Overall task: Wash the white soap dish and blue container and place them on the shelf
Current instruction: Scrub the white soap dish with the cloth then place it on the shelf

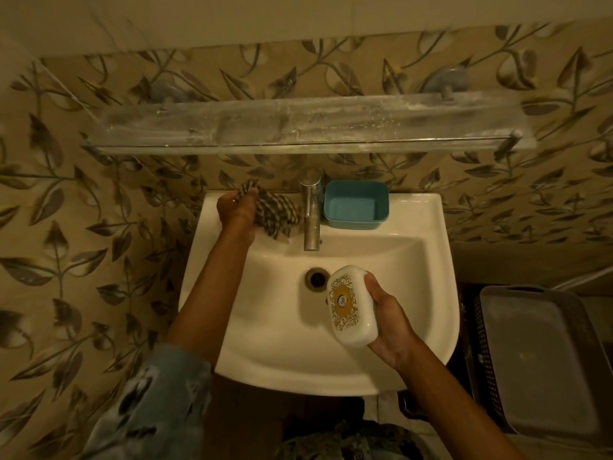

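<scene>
step in hand: washing, judged barely begun; no water is seen running from the tap (311, 210).
soap dish (351, 305): white, glossy plastic, rounded oblong, gold ornament on its upper face. gripped in the right hand (389, 322) and held over the bowl of the sink (428, 207), in front of the tap and a little to its right.
cloth (278, 212): striped, woven, crumpled. clutched in the left hand (237, 209), just left of the tap.
blue container (356, 204): smooth plastic, rounded rectangle, open-topped. set just right of the tap, untouched.
shelf (298, 124): clear smeared pane with a front rail, fixed above the tap.
next move, as judged: cloth to be brought to the dish, or the tap opened.
</scene>
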{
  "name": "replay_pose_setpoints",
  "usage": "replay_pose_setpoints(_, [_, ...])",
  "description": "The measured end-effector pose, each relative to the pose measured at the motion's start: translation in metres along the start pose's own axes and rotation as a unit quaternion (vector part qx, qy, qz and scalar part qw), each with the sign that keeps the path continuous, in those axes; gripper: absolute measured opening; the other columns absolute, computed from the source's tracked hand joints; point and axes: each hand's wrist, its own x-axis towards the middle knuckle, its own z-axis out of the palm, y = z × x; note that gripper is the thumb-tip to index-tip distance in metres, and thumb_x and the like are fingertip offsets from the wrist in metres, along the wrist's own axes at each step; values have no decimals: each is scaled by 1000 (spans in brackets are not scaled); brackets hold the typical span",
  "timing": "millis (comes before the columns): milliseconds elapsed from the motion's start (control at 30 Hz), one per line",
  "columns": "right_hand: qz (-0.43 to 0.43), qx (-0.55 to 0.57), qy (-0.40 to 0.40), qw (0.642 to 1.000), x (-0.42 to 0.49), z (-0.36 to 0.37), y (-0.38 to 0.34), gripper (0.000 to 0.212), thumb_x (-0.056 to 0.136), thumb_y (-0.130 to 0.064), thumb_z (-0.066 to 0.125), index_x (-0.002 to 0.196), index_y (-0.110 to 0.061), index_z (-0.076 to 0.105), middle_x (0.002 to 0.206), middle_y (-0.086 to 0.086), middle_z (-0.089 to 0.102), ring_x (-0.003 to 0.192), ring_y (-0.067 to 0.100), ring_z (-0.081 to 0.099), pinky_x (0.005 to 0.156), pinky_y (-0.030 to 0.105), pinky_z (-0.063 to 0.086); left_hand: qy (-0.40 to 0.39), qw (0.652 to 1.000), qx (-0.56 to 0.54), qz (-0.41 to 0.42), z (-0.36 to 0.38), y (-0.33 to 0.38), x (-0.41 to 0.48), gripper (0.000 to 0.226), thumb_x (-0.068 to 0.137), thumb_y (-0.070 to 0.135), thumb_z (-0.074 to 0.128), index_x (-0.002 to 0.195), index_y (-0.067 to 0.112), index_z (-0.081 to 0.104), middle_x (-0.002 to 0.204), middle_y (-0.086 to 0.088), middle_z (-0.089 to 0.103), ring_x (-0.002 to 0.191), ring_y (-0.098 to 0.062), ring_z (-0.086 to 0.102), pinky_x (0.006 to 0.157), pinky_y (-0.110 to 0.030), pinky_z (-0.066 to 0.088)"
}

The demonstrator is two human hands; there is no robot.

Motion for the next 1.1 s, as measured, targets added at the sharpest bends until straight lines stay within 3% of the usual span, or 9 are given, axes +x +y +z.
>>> replay_pose_setpoints(133, [0,7,2,1000,-4,-6,0,41,96,-42,39,131,-23,51,128,22,58,116,40,55,83,46,51,-44,987,-126,-90,14,-10,39,43,75,9,72,115,0,57,117,-19,65,101,-33,64,84,-57,52])
replay_pose_setpoints(200, [4,10,9,1000,-5,-11,0,45,95,-43,40,134,-22,50,130,23,57,116,39,56,79,44,52,-65,981,-148,-110,18,-15,39,34,80,11,69,109,1,55,113,-16,64,101,-32,61,88,-56,49])
replay_pose_setpoints(300, [6,0,13,1000,-8,-14,1,50,92,-45,43,135,-21,48,130,23,57,118,40,55,76,42,54,-34,999,-10,-32,20,-28,34,10,84,14,65,87,5,63,92,-12,66,92,-30,61,84,-48,52])
replay_pose_setpoints(400, [12,7,9,1000,-10,-13,3,52,91,-45,43,136,-19,48,130,24,57,120,40,54,79,43,53,27,980,180,79,15,-36,31,19,84,10,55,86,-2,69,84,-17,66,83,-30,61,73,-41,53])
replay_pose_setpoints(500, [0,11,-3,1000,-11,-3,1,54,86,-41,47,134,-15,50,130,26,56,113,41,56,82,46,51,30,985,152,73,6,-39,14,19,86,13,52,89,5,70,88,-13,65,82,-29,60,74,-40,54])
replay_pose_setpoints(633, [-14,-3,-23,1000,-10,25,-8,39,92,-31,41,126,-15,52,108,20,64,92,34,61,75,42,50,-181,981,57,31,-15,-45,-35,19,95,22,48,104,18,65,101,-3,66,90,-20,61,71,-34,48])
replay_pose_setpoints(767, [-47,-75,-61,994,-6,58,-14,36,93,-31,44,126,-20,50,116,20,58,102,37,56,85,52,48,-341,936,75,53,-39,-39,-72,31,96,37,41,112,21,63,107,-5,65,94,-20,58,71,-32,45])
replay_pose_setpoints(900, [-145,-311,-50,938,-8,89,-23,58,75,-47,58,127,-24,44,122,12,55,104,31,58,90,50,50,-394,900,135,132,-62,-14,-100,49,79,51,57,123,28,57,120,-1,61,108,-17,59,77,-34,50])
replay_pose_setpoints(1100, [-221,-474,-98,847,-19,130,-49,70,71,-45,68,131,-25,38,116,0,57,103,19,60,87,35,50,-413,870,153,221,-87,35,-117,53,79,26,72,129,29,53,111,5,64,100,-9,64,72,-24,52])
